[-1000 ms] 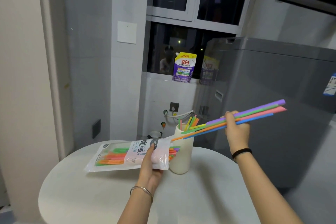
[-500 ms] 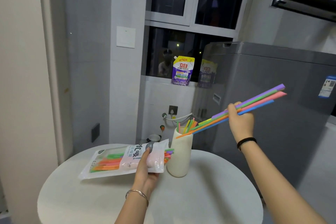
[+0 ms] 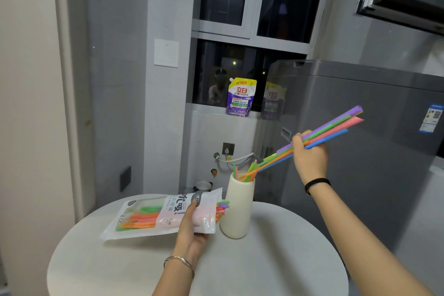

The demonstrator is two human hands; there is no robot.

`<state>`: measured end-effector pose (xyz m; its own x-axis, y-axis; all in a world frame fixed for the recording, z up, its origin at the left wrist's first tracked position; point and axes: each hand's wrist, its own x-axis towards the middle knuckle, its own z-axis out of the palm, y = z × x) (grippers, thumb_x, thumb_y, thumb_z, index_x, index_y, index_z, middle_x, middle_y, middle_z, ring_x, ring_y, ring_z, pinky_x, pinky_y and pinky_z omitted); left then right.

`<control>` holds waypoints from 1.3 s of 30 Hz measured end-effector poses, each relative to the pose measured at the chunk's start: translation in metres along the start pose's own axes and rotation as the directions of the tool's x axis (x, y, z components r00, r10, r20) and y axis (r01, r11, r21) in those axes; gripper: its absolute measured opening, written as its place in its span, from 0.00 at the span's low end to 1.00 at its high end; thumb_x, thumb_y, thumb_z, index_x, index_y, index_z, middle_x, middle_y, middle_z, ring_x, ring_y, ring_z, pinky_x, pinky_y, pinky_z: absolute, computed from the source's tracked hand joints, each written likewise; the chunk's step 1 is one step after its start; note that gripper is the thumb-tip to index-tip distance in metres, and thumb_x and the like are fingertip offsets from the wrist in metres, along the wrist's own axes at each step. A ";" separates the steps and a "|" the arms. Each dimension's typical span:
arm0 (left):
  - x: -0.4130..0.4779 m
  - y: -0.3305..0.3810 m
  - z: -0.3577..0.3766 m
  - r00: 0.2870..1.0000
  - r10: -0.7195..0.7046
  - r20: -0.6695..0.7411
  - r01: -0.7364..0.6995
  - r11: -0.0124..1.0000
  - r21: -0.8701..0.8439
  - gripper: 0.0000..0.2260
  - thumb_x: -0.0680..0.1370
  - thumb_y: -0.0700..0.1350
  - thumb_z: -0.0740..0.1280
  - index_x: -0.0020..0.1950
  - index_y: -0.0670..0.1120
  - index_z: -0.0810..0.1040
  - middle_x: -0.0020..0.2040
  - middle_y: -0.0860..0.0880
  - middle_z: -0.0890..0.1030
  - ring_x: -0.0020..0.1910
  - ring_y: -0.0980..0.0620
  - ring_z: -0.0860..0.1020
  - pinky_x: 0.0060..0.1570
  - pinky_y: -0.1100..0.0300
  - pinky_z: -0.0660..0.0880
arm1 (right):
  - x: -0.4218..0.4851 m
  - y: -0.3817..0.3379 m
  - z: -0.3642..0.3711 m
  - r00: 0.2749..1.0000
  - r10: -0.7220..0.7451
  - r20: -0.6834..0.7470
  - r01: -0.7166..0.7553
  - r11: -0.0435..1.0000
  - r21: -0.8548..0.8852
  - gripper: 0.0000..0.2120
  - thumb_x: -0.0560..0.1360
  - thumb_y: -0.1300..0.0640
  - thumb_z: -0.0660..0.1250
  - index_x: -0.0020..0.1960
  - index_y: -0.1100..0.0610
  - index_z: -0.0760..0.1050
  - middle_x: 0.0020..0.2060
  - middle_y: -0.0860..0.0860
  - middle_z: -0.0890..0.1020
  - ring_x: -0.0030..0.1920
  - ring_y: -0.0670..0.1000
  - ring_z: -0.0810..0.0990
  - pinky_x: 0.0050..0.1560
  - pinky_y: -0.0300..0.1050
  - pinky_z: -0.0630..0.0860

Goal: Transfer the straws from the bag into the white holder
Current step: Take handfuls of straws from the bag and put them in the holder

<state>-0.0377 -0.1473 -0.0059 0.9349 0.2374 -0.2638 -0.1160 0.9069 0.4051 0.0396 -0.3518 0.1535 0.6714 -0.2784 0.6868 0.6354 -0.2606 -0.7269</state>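
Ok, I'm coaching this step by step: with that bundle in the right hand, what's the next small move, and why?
Probably tip the straws more upright and slide them down into the white holder. The right hand grips them mid-length at a slant, their lower tips only at the holder's mouth. The left hand holds the bag.

Soft, cool indoor light filled the room evenly, and the black window [image 3: 240, 62] showed a bright glare patch at its top and faint reflections. The bag [image 3: 149, 218] cast a pale, diffuse shadow on the table [image 3: 264, 259]. Wide-angle distortion bowed the door frame [image 3: 66, 103] at the left edge.
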 end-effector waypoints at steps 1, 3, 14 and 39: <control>0.001 0.000 0.000 1.000 0.006 -0.005 -0.006 1.000 0.000 0.06 0.77 0.41 0.67 0.53 0.44 0.76 0.37 0.43 0.86 0.38 0.45 0.83 0.36 0.45 0.81 | -0.001 0.000 0.004 1.000 -0.002 0.027 0.002 1.000 -0.013 0.12 0.75 0.60 0.63 0.33 0.57 0.70 0.25 0.49 0.73 0.23 0.39 0.74 0.23 0.30 0.71; 0.001 0.000 0.000 1.000 0.017 -0.010 -0.017 1.000 -0.005 0.07 0.77 0.41 0.67 0.54 0.45 0.75 0.37 0.43 0.86 0.37 0.45 0.84 0.35 0.45 0.80 | -0.002 -0.001 0.013 0.996 -0.008 0.085 0.011 0.999 -0.041 0.12 0.76 0.59 0.63 0.33 0.56 0.69 0.25 0.48 0.73 0.24 0.39 0.75 0.23 0.30 0.71; 0.010 0.000 -0.005 1.000 -0.011 0.028 0.010 1.000 0.025 0.23 0.78 0.42 0.65 0.72 0.38 0.67 0.67 0.31 0.73 0.69 0.34 0.71 0.46 0.44 0.80 | 0.014 -0.002 0.058 0.893 0.014 0.450 0.126 0.952 -0.280 0.16 0.77 0.52 0.61 0.36 0.62 0.72 0.31 0.60 0.76 0.34 0.58 0.80 0.36 0.49 0.80; 0.007 -0.001 -0.003 0.999 0.025 -0.030 -0.025 1.000 0.015 0.21 0.78 0.41 0.66 0.70 0.42 0.71 0.53 0.40 0.81 0.45 0.43 0.79 0.38 0.45 0.80 | 0.017 0.069 0.088 0.740 0.349 0.574 -0.069 0.889 -0.452 0.17 0.70 0.45 0.71 0.42 0.60 0.80 0.38 0.54 0.81 0.44 0.53 0.80 0.49 0.51 0.80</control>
<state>-0.0325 -0.1455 -0.0107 0.9211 0.2705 -0.2801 -0.1340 0.8956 0.4241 0.1285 -0.2936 0.1151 0.9381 0.2340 0.2555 0.3464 -0.6306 -0.6945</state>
